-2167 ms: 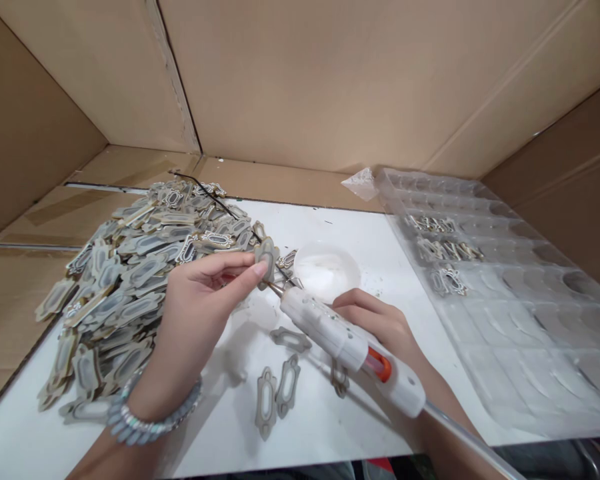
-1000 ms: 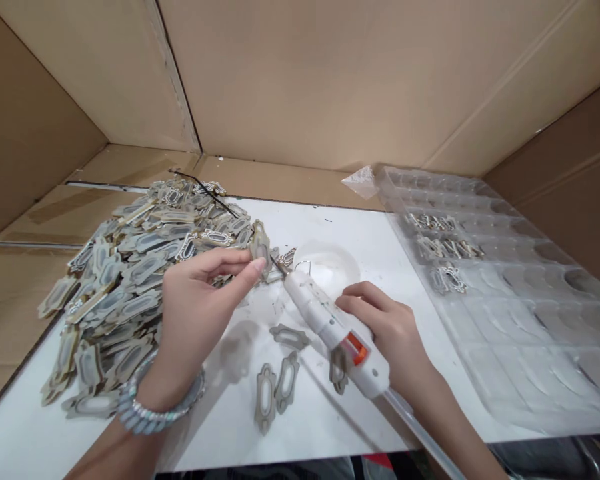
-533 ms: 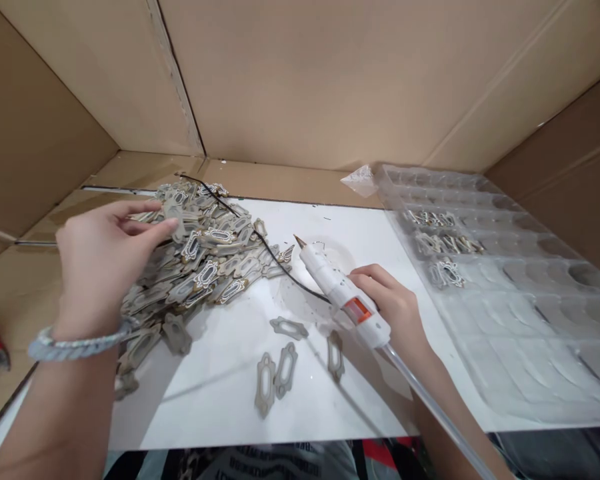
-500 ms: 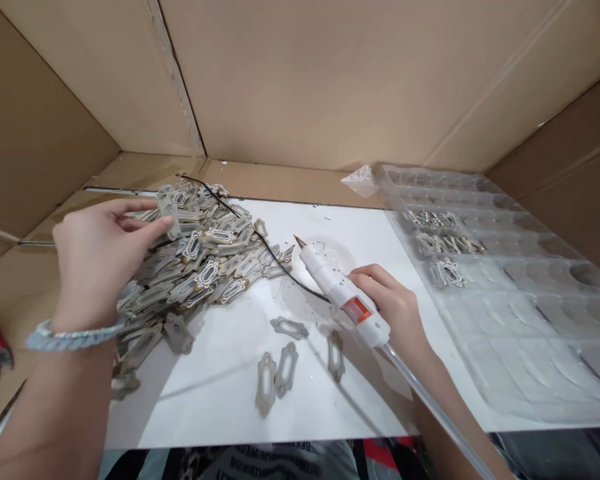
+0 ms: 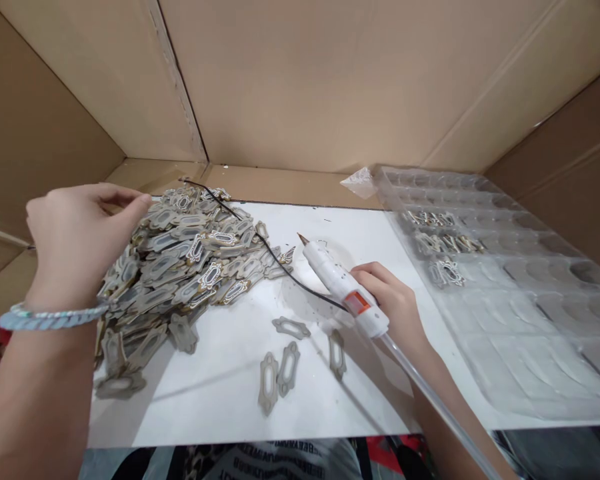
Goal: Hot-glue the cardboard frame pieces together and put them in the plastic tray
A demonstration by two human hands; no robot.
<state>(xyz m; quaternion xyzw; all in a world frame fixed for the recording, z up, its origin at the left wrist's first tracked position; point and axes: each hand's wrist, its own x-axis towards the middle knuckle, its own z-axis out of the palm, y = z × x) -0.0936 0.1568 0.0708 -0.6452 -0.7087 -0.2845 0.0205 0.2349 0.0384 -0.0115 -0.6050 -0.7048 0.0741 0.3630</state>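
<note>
My right hand (image 5: 393, 303) is wrapped round a white hot glue gun (image 5: 343, 287), its brass nozzle pointing up and left and a long clear glue stick (image 5: 435, 403) running out of its back. My left hand (image 5: 83, 230) is raised over the left edge of a heap of flat grey ornate frame-shaped pieces (image 5: 180, 260). Its thumb and forefinger are pinched close together; I cannot make out anything between them. Some pieces in the heap show a white-outlined dark face. Several loose pieces (image 5: 289, 368) lie on the white board between the heap and the gun.
A clear plastic compartment tray (image 5: 510, 327) spans the right side, with pieces in some left-hand compartments. A round white dish (image 5: 347, 257) sits behind the gun. A black cord (image 5: 293, 275) crosses the heap. Cardboard walls (image 5: 330, 80) enclose the board; a clear plastic scrap (image 5: 360, 183) lies at the back.
My left hand has moved left and slightly up, away from the piece its fingers were touching on the heap. The right hand and glue gun have barely moved.
</note>
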